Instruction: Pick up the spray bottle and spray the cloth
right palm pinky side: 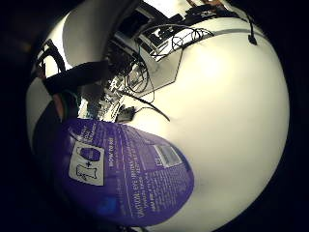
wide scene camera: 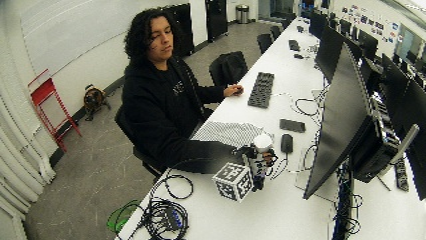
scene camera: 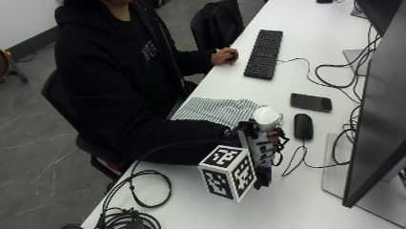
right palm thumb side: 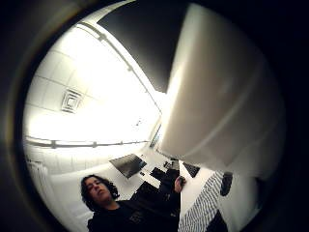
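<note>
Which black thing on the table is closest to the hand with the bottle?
The black mouse, just beside the gloved right hand gripping the spray bottle. The phone lies beyond it, and the keyboard is farthest.

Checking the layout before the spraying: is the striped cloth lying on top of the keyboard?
No, the striped cloth lies on the table edge, apart from the keyboard.

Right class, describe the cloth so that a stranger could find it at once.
Start at the long white table and find the black keyboard. Nearer the seated person, at the table's edge, lies the cloth. It is the only soft, striped thing; the phone and mouse beside it are hard and black.
</note>
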`<state>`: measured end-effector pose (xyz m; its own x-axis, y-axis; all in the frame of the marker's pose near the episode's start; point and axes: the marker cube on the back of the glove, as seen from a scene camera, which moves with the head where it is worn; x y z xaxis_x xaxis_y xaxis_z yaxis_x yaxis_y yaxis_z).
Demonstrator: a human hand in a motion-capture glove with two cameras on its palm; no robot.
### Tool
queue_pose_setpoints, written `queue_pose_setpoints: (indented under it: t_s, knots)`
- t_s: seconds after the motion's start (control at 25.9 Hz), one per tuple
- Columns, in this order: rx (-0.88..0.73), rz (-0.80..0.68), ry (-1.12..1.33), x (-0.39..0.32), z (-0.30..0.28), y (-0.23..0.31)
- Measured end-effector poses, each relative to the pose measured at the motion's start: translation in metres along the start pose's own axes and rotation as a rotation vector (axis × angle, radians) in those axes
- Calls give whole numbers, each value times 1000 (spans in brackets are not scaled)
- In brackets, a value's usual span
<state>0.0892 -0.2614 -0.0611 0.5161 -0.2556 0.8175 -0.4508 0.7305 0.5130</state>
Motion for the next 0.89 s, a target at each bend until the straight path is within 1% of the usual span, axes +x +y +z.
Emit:
queue_pose_setpoints:
  t_s: [0.12, 0.27, 0.35, 0.42, 0.58, 0.89]
  knots:
    - [-80, -23, 0, -11, -3, 6]
    - [-323, -73, 63, -42, -5, 6]
    - [-404, -117, 150, -56, -2, -4]
    - [-501, -142, 249, -68, -4, 0]
    - [-760, -124, 419, -91, -14, 30]
    - [-1078, -77, 880, -103, 12, 57]
